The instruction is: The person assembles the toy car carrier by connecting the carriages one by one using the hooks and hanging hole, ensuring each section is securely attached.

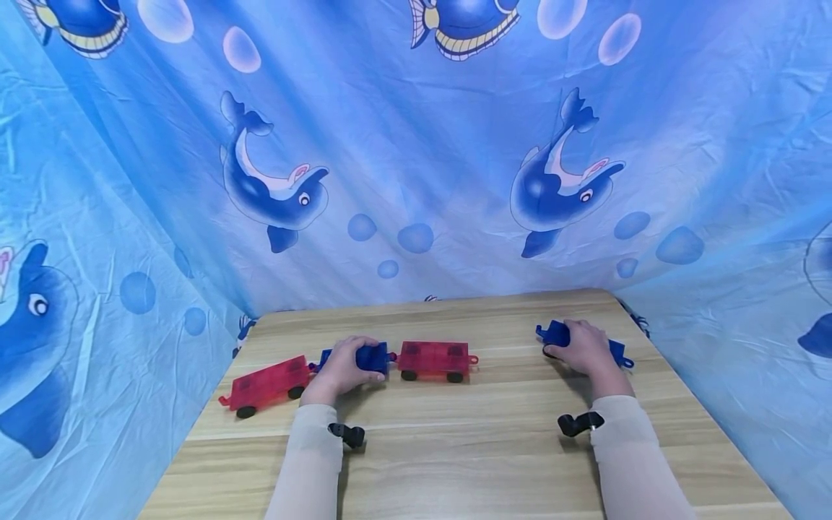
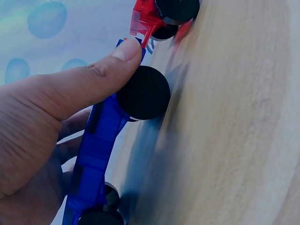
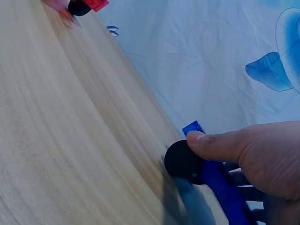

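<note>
My left hand [image 1: 346,368] grips a blue toy train car [image 1: 372,359] across its body. In the left wrist view the thumb lies along one side of that blue car [image 2: 101,150], by a black wheel, and the other fingers are behind it. A red car [image 1: 434,360] is joined to its right end, and another red car [image 1: 269,384], set at an angle, to its left end. Over on the right, my right hand [image 1: 587,352] holds a second blue car [image 1: 556,334], apart from the row; a hook and a loop show at its ends.
Everything stands on a wood-grain table [image 1: 448,448]. Blue cloth [image 1: 416,166] printed with dolphins and bubbles hangs behind it and on both sides. Each sleeve carries a black wrist mount, one on the left [image 1: 347,435] and one on the right [image 1: 580,423].
</note>
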`<state>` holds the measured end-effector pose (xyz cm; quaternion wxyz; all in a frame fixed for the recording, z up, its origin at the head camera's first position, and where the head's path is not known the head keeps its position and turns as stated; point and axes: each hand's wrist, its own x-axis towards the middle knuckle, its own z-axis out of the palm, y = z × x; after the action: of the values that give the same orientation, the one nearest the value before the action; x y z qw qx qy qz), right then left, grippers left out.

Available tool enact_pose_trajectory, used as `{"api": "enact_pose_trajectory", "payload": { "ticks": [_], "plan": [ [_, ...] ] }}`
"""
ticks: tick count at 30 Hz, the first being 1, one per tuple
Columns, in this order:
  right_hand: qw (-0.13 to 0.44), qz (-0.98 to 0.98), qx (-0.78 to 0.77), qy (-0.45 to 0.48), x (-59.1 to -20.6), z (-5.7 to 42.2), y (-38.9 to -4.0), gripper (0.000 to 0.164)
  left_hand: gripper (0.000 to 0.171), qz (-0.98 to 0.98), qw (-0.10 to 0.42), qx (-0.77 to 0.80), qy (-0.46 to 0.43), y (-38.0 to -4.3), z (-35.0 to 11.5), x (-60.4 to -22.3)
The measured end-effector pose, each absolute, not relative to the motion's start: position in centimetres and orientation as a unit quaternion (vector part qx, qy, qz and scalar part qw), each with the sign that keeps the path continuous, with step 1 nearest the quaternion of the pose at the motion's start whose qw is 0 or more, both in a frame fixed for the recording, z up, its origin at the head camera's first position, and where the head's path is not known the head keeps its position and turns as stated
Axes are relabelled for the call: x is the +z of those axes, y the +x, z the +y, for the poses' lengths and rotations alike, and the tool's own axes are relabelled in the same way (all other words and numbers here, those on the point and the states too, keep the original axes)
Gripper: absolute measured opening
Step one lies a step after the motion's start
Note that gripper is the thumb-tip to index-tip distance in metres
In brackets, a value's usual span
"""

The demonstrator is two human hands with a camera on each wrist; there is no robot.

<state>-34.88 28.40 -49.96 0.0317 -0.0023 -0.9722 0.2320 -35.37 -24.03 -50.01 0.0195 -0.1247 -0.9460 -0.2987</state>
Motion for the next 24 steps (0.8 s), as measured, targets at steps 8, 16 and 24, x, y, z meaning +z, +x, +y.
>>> {"api": "enact_pose_trajectory", "payload": {
  "ticks": [8, 16, 24],
  "plan": [
    [0.034, -0.974, 0.225, -0.008, -50.5, 28.1, -35.2, 0.085, 0.069, -0.94, 0.027, -0.313, -0.135, -35.3, -23.4, -49.8],
    [0.048, -0.973, 0.225, 0.005, -51.1, 27.6, -35.7, 0.084, 0.072, -0.93, 0.018, -0.322, -0.174, -35.3, -20.7, -49.5],
    [0.045, -0.971, 0.232, 0.021, -50.9, 26.8, -35.7, 0.082, 0.077, -0.927, 0.019, -0.327, -0.184, -35.2, -18.5, -49.9]
  ]
}}
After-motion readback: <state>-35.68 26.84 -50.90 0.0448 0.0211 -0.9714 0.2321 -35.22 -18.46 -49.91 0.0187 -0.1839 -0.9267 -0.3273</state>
